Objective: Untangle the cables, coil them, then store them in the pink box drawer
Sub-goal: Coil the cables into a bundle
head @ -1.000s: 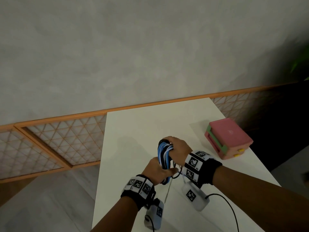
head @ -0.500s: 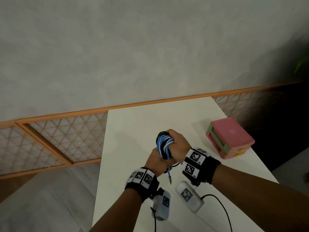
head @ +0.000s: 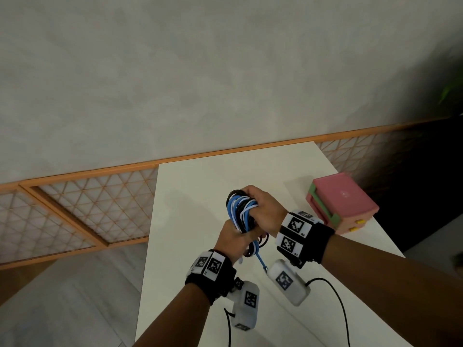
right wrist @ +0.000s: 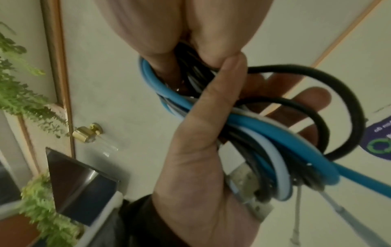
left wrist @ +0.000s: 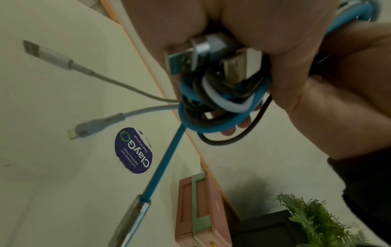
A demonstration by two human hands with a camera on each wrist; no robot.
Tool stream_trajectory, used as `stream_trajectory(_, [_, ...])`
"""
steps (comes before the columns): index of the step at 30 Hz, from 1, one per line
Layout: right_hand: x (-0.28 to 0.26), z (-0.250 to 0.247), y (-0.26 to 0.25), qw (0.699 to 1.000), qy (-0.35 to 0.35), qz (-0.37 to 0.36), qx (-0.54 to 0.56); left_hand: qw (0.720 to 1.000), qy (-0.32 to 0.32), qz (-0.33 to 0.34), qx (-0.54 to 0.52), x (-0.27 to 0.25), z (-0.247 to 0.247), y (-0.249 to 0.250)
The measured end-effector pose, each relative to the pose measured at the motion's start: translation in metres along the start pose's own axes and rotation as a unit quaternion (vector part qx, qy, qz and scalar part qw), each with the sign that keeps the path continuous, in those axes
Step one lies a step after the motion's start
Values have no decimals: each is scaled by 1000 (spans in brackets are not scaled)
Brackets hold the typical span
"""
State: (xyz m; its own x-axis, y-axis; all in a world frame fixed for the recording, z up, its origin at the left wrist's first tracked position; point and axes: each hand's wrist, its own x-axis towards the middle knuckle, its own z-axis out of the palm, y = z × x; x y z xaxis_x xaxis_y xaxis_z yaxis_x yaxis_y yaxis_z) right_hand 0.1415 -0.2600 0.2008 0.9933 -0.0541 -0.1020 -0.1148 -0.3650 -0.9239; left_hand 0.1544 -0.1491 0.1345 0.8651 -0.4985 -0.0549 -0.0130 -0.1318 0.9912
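My left hand (head: 234, 237) and right hand (head: 263, 209) both clutch the coiled cables (head: 241, 211) above the desk (head: 200, 196), pink box (head: 343, 204) near its right edge.

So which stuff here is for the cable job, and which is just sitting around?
For the job:
- cables, a blue, white and black bundle held by both hands
- left hand
- right hand
- pink box, on the table to the right

Just around:
- table
- round sticker on the table
- green plant
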Motion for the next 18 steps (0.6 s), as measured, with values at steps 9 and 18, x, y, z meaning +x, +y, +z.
stream_trajectory(9, [2,-8,1,999,-24,-8,39,995,-16,-16,-98,-1,11,9])
stream_trajectory(18, [-18,-32,83,975,-194,101,-39,945,114,-92,-293,0,5,-3])
